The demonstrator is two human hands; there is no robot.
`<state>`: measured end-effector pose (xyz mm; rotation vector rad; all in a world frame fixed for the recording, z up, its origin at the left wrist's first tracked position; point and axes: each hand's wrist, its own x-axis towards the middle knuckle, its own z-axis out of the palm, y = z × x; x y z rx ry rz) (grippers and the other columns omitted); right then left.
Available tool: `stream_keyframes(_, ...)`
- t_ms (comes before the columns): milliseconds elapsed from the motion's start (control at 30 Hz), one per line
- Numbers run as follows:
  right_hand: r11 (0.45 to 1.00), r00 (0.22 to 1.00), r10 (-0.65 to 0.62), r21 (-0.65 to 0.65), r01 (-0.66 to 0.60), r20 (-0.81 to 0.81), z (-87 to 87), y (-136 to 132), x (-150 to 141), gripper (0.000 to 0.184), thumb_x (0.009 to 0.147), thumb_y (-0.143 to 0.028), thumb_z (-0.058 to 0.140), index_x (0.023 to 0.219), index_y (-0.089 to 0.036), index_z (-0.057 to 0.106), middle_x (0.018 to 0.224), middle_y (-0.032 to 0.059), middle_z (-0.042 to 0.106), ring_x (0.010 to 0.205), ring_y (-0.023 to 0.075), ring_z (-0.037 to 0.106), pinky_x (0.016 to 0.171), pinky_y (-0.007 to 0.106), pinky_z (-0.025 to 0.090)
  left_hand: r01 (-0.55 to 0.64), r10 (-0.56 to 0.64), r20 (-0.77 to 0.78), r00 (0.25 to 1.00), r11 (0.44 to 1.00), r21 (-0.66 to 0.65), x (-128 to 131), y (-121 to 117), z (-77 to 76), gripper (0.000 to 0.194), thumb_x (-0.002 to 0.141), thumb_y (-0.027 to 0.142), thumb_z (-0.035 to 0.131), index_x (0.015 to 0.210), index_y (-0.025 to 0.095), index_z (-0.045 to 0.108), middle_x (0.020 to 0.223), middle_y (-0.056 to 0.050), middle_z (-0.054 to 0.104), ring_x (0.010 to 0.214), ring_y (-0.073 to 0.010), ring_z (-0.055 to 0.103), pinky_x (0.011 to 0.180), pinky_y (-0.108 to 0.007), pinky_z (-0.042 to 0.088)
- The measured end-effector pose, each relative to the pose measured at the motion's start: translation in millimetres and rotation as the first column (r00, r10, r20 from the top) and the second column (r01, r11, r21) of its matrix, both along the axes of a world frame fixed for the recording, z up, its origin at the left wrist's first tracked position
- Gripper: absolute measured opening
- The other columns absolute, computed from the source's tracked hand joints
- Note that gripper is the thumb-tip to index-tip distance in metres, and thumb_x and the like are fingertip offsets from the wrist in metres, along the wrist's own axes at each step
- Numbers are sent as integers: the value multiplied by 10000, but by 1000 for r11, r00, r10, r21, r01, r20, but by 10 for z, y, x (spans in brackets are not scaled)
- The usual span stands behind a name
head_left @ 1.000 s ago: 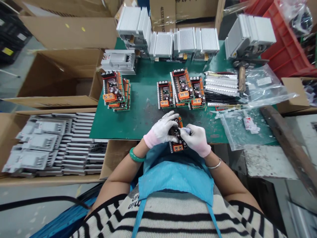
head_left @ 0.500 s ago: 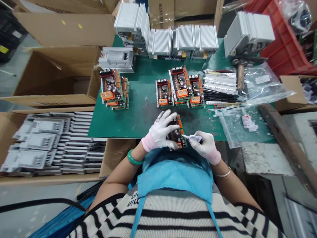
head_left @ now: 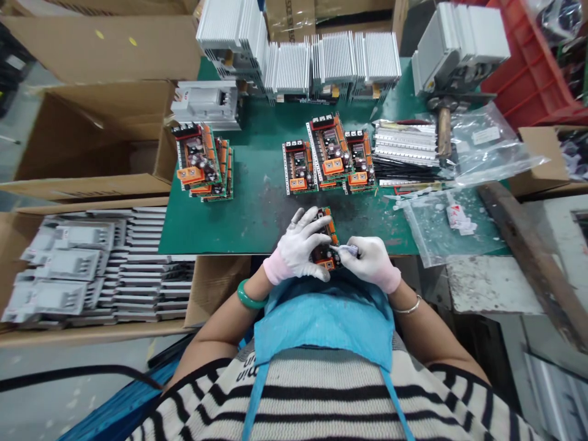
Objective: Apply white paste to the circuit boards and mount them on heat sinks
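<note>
Our left hand (head_left: 298, 248), in a white glove with a pink cuff, lies spread over a circuit board (head_left: 327, 245), its fingers curving across the board and steadying it near the front edge of the green worktop (head_left: 257, 211). Our right hand (head_left: 370, 263), gloved the same way, is narrowed to a tight pinch around a small tube (head_left: 350, 249), whose pale nozzle reaches the board. The board sits between our hands, with orange parts showing at its near end.

Just ahead of us lie stacks of similar boards (head_left: 201, 162) with orange and black components. Finned aluminium heat sinks (head_left: 333, 64) stand in a row beyond them, and a wooden-handled hammer (head_left: 443, 131) lies to the right of the boards. A clear plastic bag (head_left: 441, 226) lies at the right edge of the worktop. On our left, a cardboard box (head_left: 179, 294) holds rows of grey metal parts (head_left: 68, 263). A green bangle (head_left: 250, 295) circles our left wrist.
</note>
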<state>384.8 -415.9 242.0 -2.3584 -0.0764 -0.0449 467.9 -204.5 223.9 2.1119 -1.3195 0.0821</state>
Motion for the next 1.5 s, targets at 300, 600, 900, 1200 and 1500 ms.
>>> stream_keyframes(300, 998, 999, 30, 52, -31, 21, 10, 23, 68, 349, 812, -330, 546, 515, -217, 402, 474, -48, 406, 450, 81, 348, 491, 255, 264, -92, 92, -17, 996, 996, 22, -223, 156, -70, 892, 671, 903, 505, 1193, 189, 622, 1396, -169, 547, 1435, -391, 316, 1180, -608, 239)
stream_keyframes(600, 929, 985, -134, 333, 163, -109, 43, -60, -97, 286, 817, -361, 569, 585, -200, 527, 474, -40, 518, 437, 90, 440, 451, 225, 342, -102, 99, 71, 993, 994, 42, -219, 99, -37, 626, 779, 702, 631, 1169, 213, 633, 1397, -130, 557, 1426, -372, 341, 1172, -595, 264)
stream_keyframes(900, 817, 962, -249, 510, 270, -109, -70, 6, -647, 151, 837, -337, 609, 760, -235, 530, 830, 53, 742, 632, 172, 702, 573, 288, 558, -140, 146, 99, 984, 988, -59, -356, 85, -47, 383, 790, 573, 699, 996, 252, 675, 902, -35, 710, 963, -244, 668, 999, -475, 461)
stream_keyframes(1200, 927, 988, -110, 369, 63, 109, -70, 64, -619, 113, 827, -281, 600, 739, -243, 539, 767, 32, 733, 578, 139, 663, 525, 248, 509, -254, 274, 127, 953, 956, -149, -405, 36, -30, 275, 909, 480, 606, 862, 211, 635, 712, -11, 687, 692, -176, 651, 771, -360, 483)
stream_keyframes(1500, 989, 981, -17, 148, -12, 193, -175, 97, -480, 205, 852, -274, 564, 663, -239, 495, 713, 35, 692, 570, 134, 624, 561, 258, 483, -279, 280, 42, 959, 959, -42, -379, 48, -56, 345, 928, 530, 547, 846, 212, 651, 732, -19, 711, 696, -182, 665, 779, -369, 474)
